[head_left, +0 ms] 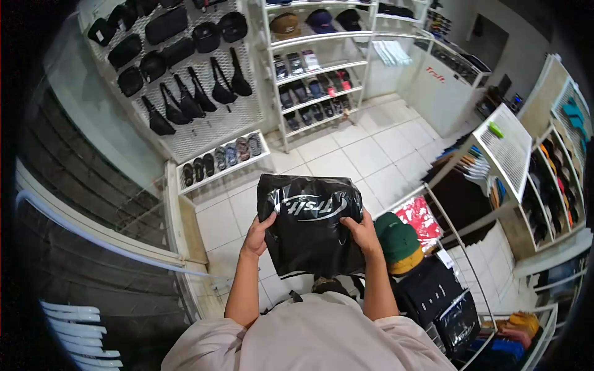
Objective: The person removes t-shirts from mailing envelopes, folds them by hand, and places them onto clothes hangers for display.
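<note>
A glossy black plastic package (309,241) with white lettering is held up in front of my body, roughly upright and facing me. On its left edge my left hand (257,235) is closed, thumb on the front and fingers behind. My right hand (362,235) grips the right side the same way, its thumb pressed on the front below the lettering. The fingers behind the package are hidden.
To the right, a rack (465,247) holds a green cap (396,238), a red packet (421,221) and black items. Shelves (322,63) with caps and a board (253,68) of black bags stand ahead. White hangers (77,328) are at lower left.
</note>
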`<state>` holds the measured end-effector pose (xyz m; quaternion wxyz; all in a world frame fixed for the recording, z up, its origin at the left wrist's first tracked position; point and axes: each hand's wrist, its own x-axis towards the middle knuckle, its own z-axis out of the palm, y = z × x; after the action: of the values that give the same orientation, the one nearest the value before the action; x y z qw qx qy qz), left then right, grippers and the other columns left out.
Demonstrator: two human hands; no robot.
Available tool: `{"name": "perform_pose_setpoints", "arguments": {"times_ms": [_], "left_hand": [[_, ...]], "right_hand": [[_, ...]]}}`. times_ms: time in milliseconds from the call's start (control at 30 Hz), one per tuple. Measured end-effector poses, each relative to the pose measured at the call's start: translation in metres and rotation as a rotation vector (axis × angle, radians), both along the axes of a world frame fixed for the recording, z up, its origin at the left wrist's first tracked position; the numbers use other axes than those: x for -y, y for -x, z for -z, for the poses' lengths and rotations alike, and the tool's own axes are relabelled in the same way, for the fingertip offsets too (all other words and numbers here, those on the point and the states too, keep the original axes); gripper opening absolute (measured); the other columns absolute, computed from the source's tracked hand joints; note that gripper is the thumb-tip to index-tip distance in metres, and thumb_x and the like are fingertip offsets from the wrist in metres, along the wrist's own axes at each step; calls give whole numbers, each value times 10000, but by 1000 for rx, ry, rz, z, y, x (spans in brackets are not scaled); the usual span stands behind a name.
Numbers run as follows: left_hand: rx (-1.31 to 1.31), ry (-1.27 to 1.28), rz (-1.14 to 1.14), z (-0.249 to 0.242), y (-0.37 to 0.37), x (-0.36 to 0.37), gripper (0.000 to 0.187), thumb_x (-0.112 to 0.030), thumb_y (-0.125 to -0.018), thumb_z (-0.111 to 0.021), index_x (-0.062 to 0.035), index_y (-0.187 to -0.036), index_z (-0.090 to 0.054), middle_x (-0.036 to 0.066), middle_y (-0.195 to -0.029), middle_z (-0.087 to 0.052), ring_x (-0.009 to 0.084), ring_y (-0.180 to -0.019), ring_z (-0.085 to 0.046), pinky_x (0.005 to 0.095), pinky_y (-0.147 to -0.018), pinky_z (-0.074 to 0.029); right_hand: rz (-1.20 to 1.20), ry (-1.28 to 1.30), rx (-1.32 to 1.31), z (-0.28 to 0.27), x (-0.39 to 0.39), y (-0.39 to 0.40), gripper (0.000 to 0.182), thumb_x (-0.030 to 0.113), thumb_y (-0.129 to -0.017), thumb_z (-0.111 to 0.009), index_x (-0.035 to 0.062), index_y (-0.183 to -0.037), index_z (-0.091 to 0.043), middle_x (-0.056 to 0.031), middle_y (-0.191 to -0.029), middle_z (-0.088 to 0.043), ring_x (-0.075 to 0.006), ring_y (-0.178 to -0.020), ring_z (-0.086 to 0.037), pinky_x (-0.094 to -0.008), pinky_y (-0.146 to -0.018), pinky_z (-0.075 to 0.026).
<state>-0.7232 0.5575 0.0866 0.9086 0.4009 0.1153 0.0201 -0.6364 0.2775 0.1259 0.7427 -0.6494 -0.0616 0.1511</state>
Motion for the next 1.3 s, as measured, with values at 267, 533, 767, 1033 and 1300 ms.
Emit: {"name": "perform_pose_setpoints", "arguments": {"times_ms": [267, 533, 767, 1033, 1300], "left_hand": [[-109, -40, -114, 5, -72, -57, 364, -131, -990, -644, -41, -1328, -544, 86, -1213, -666, 227, -1096, -662, 383, -962, -531], [-114, -215, 6, -45, -228, -116, 423, -145, -1019, -612, -58, -1421, -512, 26, -1319, -610, 153, -1204, -574, 318, -1045, -452], [-2, -151, 98, -47, -344, -106, 420, -153, -1022, -613, -45, -1416, -514, 39, -1319, -612, 150, -1209, -562, 321, -1057, -434], [89, -135, 409, -39, -497, -61, 365, -185, -1016, -632, -38, -1341, -554, 21, -1247, -633, 127, -1131, -596, 311, -996, -477], [147, -44, 643, -47, -684, 0, 347, -131, -1008, -633, -44, -1341, -588, 16, -1263, -644, 129, -1138, -603, 299, -1016, -462]], "right_hand": [[-64, -56, 38, 30, -68, -112, 463, -19, -827, -677, -20, -1279, -574, -66, -1100, -686, -163, -977, -640, -322, -900, -510], [-41, -60, 23, 11, -114, -256, 425, -9, -830, -669, -13, -1246, -583, -51, -1051, -673, -141, -936, -616, -294, -858, -500], [70, 4, 80, -34, -98, -339, 425, 9, -831, -681, -13, -1243, -578, -50, -1050, -667, -143, -923, -610, -289, -853, -496], [451, 13, 92, -36, -48, -393, 398, 89, -868, -701, 24, -1247, -596, -26, -1083, -657, -136, -958, -608, -282, -910, -470], [693, 35, 203, -65, -9, -494, 460, 52, -896, -718, -14, -1321, -556, -63, -1165, -663, -154, -1032, -614, -305, -939, -482]]}}
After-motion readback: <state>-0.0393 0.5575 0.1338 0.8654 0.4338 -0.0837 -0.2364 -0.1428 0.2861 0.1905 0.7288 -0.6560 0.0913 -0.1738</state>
